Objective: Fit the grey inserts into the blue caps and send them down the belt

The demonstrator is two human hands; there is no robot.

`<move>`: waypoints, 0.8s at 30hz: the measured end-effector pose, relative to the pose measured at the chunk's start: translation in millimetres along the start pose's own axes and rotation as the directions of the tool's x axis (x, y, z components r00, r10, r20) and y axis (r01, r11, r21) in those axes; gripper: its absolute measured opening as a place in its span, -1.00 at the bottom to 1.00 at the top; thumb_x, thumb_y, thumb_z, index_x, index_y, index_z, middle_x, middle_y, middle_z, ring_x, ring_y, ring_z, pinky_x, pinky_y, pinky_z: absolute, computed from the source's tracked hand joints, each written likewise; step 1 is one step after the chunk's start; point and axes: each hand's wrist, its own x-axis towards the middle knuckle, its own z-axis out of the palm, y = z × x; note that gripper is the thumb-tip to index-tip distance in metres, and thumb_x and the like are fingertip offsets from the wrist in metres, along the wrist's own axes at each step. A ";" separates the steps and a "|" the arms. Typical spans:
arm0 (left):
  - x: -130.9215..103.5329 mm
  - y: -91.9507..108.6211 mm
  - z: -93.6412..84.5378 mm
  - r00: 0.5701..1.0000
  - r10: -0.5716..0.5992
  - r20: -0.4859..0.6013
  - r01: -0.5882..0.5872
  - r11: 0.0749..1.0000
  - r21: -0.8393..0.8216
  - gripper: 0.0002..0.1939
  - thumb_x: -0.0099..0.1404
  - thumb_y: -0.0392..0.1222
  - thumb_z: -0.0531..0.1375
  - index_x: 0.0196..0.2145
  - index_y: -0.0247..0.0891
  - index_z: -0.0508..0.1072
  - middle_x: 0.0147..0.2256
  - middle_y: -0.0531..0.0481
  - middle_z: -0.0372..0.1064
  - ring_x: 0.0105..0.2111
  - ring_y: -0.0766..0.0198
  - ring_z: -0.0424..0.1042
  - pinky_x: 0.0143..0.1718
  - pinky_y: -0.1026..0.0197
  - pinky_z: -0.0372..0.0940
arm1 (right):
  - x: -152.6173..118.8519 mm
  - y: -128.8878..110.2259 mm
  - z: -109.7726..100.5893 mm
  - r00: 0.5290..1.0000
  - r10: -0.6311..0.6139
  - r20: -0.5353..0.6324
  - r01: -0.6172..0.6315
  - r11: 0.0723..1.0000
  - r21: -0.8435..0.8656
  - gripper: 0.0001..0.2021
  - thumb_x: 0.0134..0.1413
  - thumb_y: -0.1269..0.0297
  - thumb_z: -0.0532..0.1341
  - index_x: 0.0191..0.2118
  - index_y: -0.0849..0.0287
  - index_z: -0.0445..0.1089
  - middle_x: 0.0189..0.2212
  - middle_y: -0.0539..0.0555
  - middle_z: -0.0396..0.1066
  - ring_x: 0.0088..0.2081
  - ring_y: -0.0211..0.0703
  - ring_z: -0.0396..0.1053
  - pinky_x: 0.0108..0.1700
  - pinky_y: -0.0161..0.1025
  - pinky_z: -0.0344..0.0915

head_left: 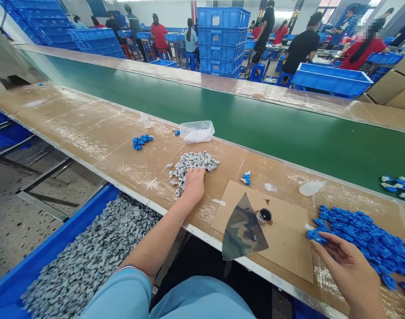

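My left hand (195, 183) rests at the near edge of a pile of small grey pieces (202, 160), its fingers bent and pressed together; whatever they touch is hidden. At the right, my right hand (348, 261) pinches a small blue piece (316, 236) between thumb and fingers, beside a large heap of blue pieces (362, 235). Between the hands, a cardboard sheet (289, 248) bears a small jar with dark contents (264, 215) and a camouflage-patterned cloth (244, 232). A blue and white piece (246, 178) lies behind the sheet.
A clear tray (197, 132), a few blue pieces (142, 141) and a white bottle (311, 188) stand or lie on the table (119, 155). Behind runs a green conveyor (222, 110). A blue bin (99, 199) of grey pieces sits lower left. People work beyond stacked crates (222, 40).
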 end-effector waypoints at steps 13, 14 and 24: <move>-1.6 -22.7 15.7 0.972 0.236 -0.015 -0.235 0.970 0.066 -0.69 0.17 -0.46 -0.07 -0.42 -0.24 0.43 -0.33 -0.20 0.39 -0.26 0.03 0.32 -0.17 0.02 0.27 | -7.0 -44.0 43.6 0.979 0.077 0.189 -0.137 0.933 0.332 -0.59 -0.09 -0.09 0.30 -0.22 0.13 0.48 -0.37 0.10 0.53 -0.39 -0.10 0.52 -0.28 -0.11 0.49; -1.1 -23.4 15.6 0.968 0.251 -0.007 -0.250 0.967 0.050 -0.71 0.18 -0.45 -0.06 -0.45 -0.23 0.41 -0.34 -0.19 0.39 -0.27 0.03 0.33 -0.17 0.02 0.27 | -6.9 -44.6 45.5 0.978 0.073 0.196 -0.137 0.932 0.337 -0.58 -0.09 -0.09 0.30 -0.19 0.13 0.48 -0.34 0.10 0.53 -0.37 -0.09 0.52 -0.26 -0.10 0.49; -30.1 25.9 0.2 0.979 0.187 -0.085 -0.205 0.852 -0.483 -0.83 0.27 -0.28 0.05 -0.30 -0.23 0.45 -0.26 -0.10 0.44 -0.18 0.15 0.39 -0.09 0.11 0.29 | -1.6 -59.3 61.8 0.964 -0.232 0.133 0.222 0.971 0.086 -0.79 0.06 0.14 0.24 -0.22 0.08 0.54 -0.30 0.13 0.54 -0.28 -0.11 0.48 -0.26 -0.19 0.46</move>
